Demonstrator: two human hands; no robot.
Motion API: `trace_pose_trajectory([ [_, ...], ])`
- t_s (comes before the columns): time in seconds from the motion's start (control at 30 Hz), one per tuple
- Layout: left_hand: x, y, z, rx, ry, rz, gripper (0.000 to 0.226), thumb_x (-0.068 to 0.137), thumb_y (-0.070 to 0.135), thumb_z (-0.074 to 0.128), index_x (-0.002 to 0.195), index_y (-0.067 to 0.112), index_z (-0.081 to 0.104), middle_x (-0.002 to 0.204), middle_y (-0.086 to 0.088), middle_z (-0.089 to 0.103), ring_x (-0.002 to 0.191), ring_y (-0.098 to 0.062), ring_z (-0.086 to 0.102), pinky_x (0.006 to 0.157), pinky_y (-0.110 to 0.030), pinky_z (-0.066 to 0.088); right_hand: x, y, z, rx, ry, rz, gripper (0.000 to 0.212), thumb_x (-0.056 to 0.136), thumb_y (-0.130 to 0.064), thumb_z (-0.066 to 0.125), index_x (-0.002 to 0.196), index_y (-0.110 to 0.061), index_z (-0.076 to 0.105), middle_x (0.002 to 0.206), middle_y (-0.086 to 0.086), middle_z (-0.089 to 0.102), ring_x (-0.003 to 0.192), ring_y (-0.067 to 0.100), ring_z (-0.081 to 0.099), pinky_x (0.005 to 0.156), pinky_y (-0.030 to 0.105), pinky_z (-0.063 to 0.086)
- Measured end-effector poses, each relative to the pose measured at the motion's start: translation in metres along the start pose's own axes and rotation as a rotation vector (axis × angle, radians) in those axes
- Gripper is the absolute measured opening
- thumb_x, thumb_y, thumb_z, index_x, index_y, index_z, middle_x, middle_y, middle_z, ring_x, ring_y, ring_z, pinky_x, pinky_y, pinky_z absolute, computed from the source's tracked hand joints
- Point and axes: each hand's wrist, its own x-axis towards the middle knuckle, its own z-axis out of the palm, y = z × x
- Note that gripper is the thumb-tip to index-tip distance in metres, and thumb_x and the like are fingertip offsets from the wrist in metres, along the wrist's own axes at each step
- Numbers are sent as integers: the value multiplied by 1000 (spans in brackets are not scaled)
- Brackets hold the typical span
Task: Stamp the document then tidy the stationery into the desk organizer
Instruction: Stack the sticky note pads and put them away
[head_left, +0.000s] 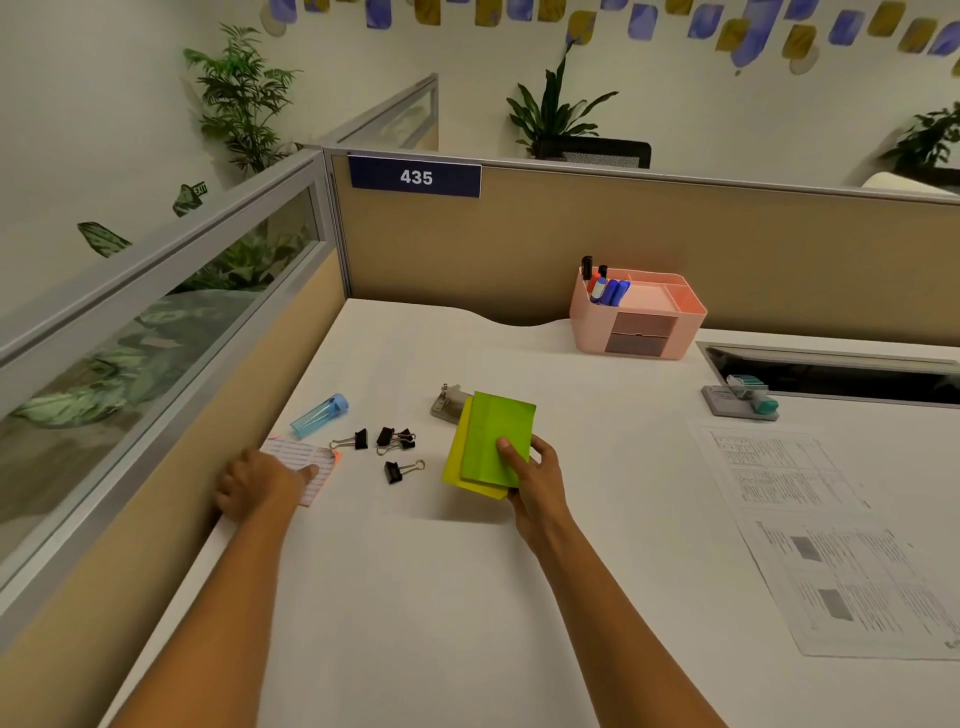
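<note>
My right hand (535, 478) grips a green and a yellow paper pad (491, 444), thumb on top, held just above the desk. My left hand (260, 480) lies on a lined note pad with an orange edge (314, 462) at the desk's left edge; its fingers rest flat on the pad. The pink desk organizer (641, 332) stands at the back with markers (605, 288) in its left compartment. The printed document (836, 540) lies at the right. A stamp with a teal handle sits on its grey pad (743, 400) behind the document.
Several black binder clips (389, 447) lie between my hands. A blue clear tube (319, 415) lies at the left, and a metal stapler (449, 405) sits partly hidden behind the green pad. Cubicle walls border the desk at the left and back. A cable slot (831, 374) opens at the right.
</note>
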Motion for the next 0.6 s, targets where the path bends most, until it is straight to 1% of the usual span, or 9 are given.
trace_pose_trajectory([
  [0.07,3,-4,-1,18,-51,-20,82,70,39,75,128,-6,38,134,-28,42,125,-42,39,103,-49,34,0,0,-3,-7,2,-1,47,87,-10,62,127,-11,37,113,13,57,93,29,60,71,40,52],
  [0.13,3,-4,-3,21,-62,-32,81,68,38,77,125,-7,42,131,-29,45,122,-43,42,100,-51,38,0,0,-5,-15,-6,1,46,87,-11,62,127,-11,39,113,13,58,89,26,62,72,39,53],
  [0.23,-3,-3,-6,-45,41,28,63,71,20,77,119,-9,48,125,-33,47,117,-46,43,93,-54,41,-1,-2,-9,-46,-42,-21,39,89,-11,59,126,-6,46,109,10,60,83,18,63,67,33,56],
  [0.27,-5,-3,-8,-98,77,59,57,73,11,75,120,-8,49,124,-33,47,117,-46,43,91,-54,42,-1,-2,-9,-62,-55,-34,37,90,-11,57,125,-3,48,109,10,61,84,19,63,70,33,56],
  [0.33,-8,-4,-10,-280,118,66,49,75,-3,69,121,-5,52,125,-31,48,115,-45,47,90,-54,46,-1,-3,-11,-91,-73,-61,33,91,-12,55,122,-1,52,114,16,62,93,27,63,82,43,54],
  [0.4,-8,-1,-15,-515,128,21,42,79,-9,62,119,-1,53,125,-28,52,112,-44,53,88,-54,50,-3,-6,-11,-104,-104,-75,26,92,-15,54,116,-4,56,120,19,61,105,35,61,92,49,50],
  [0.47,-14,9,-21,-708,135,31,35,84,-7,56,117,2,52,125,-25,55,111,-41,57,88,-50,52,-6,-12,-9,-111,-150,-85,18,93,-15,51,110,-9,58,117,16,62,101,31,62,89,44,52],
  [0.53,-28,27,-28,-808,180,126,30,86,-4,54,116,2,54,122,-21,58,109,-34,58,87,-42,52,-11,-19,-7,-122,-207,-101,13,95,-15,49,103,-14,59,108,9,65,92,20,64,80,33,55],
  [0.6,-48,48,-31,-866,185,230,25,88,2,55,112,6,58,110,-15,62,98,-26,59,79,-36,52,-14,-25,-3,-143,-256,-126,13,95,-15,49,102,-18,60,102,3,67,89,15,65,76,28,56],
])
